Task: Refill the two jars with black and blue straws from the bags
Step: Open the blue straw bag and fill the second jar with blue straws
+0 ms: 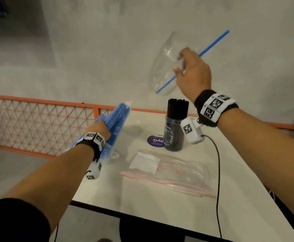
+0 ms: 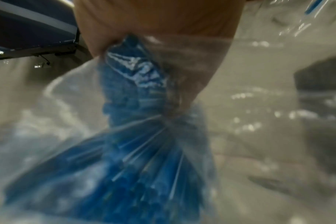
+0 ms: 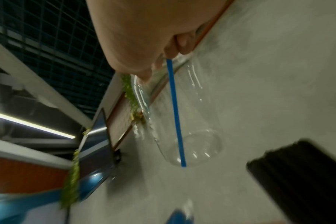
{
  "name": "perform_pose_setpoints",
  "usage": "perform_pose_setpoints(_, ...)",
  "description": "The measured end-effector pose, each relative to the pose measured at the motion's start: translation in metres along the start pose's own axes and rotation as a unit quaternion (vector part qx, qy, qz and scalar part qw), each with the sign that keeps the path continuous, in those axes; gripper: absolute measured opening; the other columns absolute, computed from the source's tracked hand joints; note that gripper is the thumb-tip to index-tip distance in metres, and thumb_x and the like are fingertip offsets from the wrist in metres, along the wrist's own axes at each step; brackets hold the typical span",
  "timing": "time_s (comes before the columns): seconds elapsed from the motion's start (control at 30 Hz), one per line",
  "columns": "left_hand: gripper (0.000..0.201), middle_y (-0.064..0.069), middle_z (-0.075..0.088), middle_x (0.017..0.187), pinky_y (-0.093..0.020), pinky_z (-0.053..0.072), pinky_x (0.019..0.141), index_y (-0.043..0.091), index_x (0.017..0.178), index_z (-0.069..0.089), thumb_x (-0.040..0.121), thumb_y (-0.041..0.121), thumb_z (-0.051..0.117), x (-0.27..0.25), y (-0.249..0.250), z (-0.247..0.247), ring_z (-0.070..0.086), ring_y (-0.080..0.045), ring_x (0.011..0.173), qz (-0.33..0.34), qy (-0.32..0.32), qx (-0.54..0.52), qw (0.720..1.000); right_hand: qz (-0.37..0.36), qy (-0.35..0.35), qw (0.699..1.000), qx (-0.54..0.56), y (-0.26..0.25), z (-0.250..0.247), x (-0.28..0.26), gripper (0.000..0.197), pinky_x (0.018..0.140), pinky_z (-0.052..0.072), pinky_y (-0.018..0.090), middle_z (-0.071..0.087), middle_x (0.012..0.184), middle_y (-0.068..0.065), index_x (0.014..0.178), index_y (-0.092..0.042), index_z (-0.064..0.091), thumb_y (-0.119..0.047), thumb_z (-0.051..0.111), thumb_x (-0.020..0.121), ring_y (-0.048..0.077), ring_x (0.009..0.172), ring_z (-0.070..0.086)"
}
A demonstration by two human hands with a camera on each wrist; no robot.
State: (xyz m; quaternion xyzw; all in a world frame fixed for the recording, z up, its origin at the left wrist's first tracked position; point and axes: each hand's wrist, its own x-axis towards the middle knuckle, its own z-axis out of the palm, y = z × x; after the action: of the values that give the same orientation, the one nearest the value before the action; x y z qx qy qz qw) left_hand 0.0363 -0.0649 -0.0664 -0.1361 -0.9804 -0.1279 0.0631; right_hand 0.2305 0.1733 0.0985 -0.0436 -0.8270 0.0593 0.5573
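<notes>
My right hand (image 1: 188,67) holds a clear empty jar (image 1: 163,67) by its mouth, lifted and tilted in the air, with one blue straw (image 1: 212,43) slanting through it. The wrist view shows the same clear jar (image 3: 188,121), with the blue straw (image 3: 175,112) reaching its bottom under my fingers (image 3: 180,45). My left hand (image 1: 99,127) grips a clear bag of blue straws (image 1: 115,117) at the table's left edge. Up close, the bag of blue straws (image 2: 136,121) bunches under my palm. A second jar (image 1: 175,128), full of black straws, stands on the table (image 1: 160,206).
An empty zip bag (image 1: 169,172) lies flat in the middle of the white table. A purple round sticker (image 1: 155,141) sits beside the black-straw jar. A black cable (image 1: 218,172) runs down the right side. An orange mesh railing (image 1: 38,123) borders the far left.
</notes>
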Motion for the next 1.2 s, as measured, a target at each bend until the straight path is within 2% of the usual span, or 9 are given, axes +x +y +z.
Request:
perform_pose_setpoints(0.1, 0.05, -0.012, 0.062, 0.091, -0.039, 0.052, 0.067, 0.012, 0.14, 0.04, 0.091, 0.011, 0.053, 0.007, -0.008, -0.024, 0.062, -0.031, 0.081, -0.001, 0.056, -0.042, 0.998, -0.028, -0.106, 0.994, -0.011, -0.03, 0.027, -0.032, 0.026, 0.066, 0.049, 0.037, 0.06, 0.097, 0.003, 0.106, -0.02, 0.053, -0.023, 0.062, 0.083, 0.031, 0.079, 0.059)
perform_pose_setpoints(0.23, 0.035, -0.013, 0.061, 0.089, -0.041, 0.053, 0.066, 0.01, 0.125, 0.045, 0.09, 0.013, 0.051, 0.015, -0.013, -0.051, 0.061, -0.034, 0.079, 0.006, 0.1, -0.062, 0.993, -0.045, -0.223, 0.972, -0.053, -0.031, 0.068, -0.078, 0.027, 0.063, 0.052, 0.041, 0.058, 0.099, 0.004, 0.109, -0.019, 0.05, -0.02, 0.061, 0.084, 0.034, 0.078, 0.061)
perform_pose_setpoints(0.4, 0.041, -0.009, 0.057, 0.079, -0.037, 0.048, 0.058, 0.014, 0.129, 0.041, 0.089, 0.01, 0.049, 0.02, -0.009, -0.068, 0.058, -0.031, 0.07, 0.036, 0.137, -0.055, 0.988, -0.014, -0.328, 0.94, -0.088, -0.018, 0.11, -0.112, 0.031, 0.063, 0.049, 0.036, 0.059, 0.103, 0.005, 0.112, -0.02, 0.049, -0.016, 0.06, 0.083, 0.033, 0.089, 0.061)
perform_pose_setpoints(0.53, 0.046, -0.014, 0.064, 0.092, -0.04, 0.055, 0.067, 0.016, 0.132, 0.039, 0.088, 0.013, 0.053, 0.025, 0.001, -0.081, 0.061, -0.034, 0.076, 0.068, 0.151, -0.068, 0.984, -0.001, -0.355, 0.929, -0.1, -0.015, 0.127, -0.124, 0.031, 0.054, 0.038, 0.032, 0.055, 0.094, 0.005, 0.111, -0.019, 0.048, -0.018, 0.061, 0.082, 0.033, 0.082, 0.06)
perform_pose_setpoints(0.63, 0.053, -0.013, 0.063, 0.093, -0.037, 0.045, 0.063, 0.017, 0.136, 0.039, 0.086, 0.014, 0.056, 0.027, 0.011, -0.094, 0.056, -0.032, 0.074, 0.104, 0.178, -0.089, 0.974, 0.007, -0.367, 0.926, -0.086, -0.017, 0.124, -0.118, 0.04, 0.064, 0.048, 0.037, 0.055, 0.108, 0.005, 0.124, -0.021, 0.047, -0.025, 0.059, 0.086, 0.034, 0.09, 0.06)
perform_pose_setpoints(0.8, 0.06, -0.009, 0.068, 0.098, -0.033, 0.042, 0.065, 0.027, 0.138, 0.043, 0.081, 0.016, 0.059, 0.019, 0.038, -0.126, 0.059, -0.032, 0.077, 0.204, 0.301, -0.176, 0.915, -0.024, -0.198, 0.98, 0.008, -0.039, 0.09, -0.093, 0.05, 0.062, 0.046, 0.031, 0.046, 0.118, 0.001, 0.125, -0.021, 0.047, -0.023, 0.068, 0.08, 0.028, 0.085, 0.059)
perform_pose_setpoints(0.97, 0.068, 0.001, 0.071, 0.108, -0.034, 0.053, 0.079, 0.034, 0.141, 0.044, 0.078, 0.027, 0.068, 0.007, 0.078, -0.169, 0.067, -0.025, 0.091, 0.366, 0.292, -0.235, 0.852, -0.157, 0.03, 0.979, -0.127, -0.066, 0.04, -0.032, 0.076, 0.099, 0.037, 0.043, 0.044, 0.14, 0.009, 0.139, -0.017, 0.042, -0.004, 0.057, 0.066, 0.031, 0.12, 0.044)
perform_pose_setpoints(1.1, 0.062, -0.001, 0.071, 0.106, -0.027, 0.052, 0.08, 0.014, 0.134, 0.056, 0.076, 0.026, 0.072, -0.006, 0.116, -0.191, 0.068, -0.021, 0.093, 0.461, 0.252, -0.249, 0.814, -0.184, 0.004, 0.931, -0.314, -0.075, 0.007, 0.004, 0.086, 0.113, 0.012, 0.061, 0.03, 0.153, 0.004, 0.148, -0.018, 0.024, -0.012, 0.061, 0.071, 0.031, 0.142, 0.023)
perform_pose_setpoints(1.2, 0.041, 0.008, 0.065, 0.086, -0.032, 0.053, 0.073, 0.009, 0.108, 0.068, 0.07, 0.023, 0.073, -0.016, 0.139, -0.195, 0.063, -0.013, 0.075, 0.49, 0.241, -0.264, 0.795, -0.137, -0.017, 0.925, -0.353, -0.066, -0.007, 0.013, 0.082, 0.114, 0.008, 0.06, 0.046, 0.136, 0.004, 0.145, -0.016, 0.028, -0.019, 0.064, 0.072, 0.029, 0.131, 0.036)
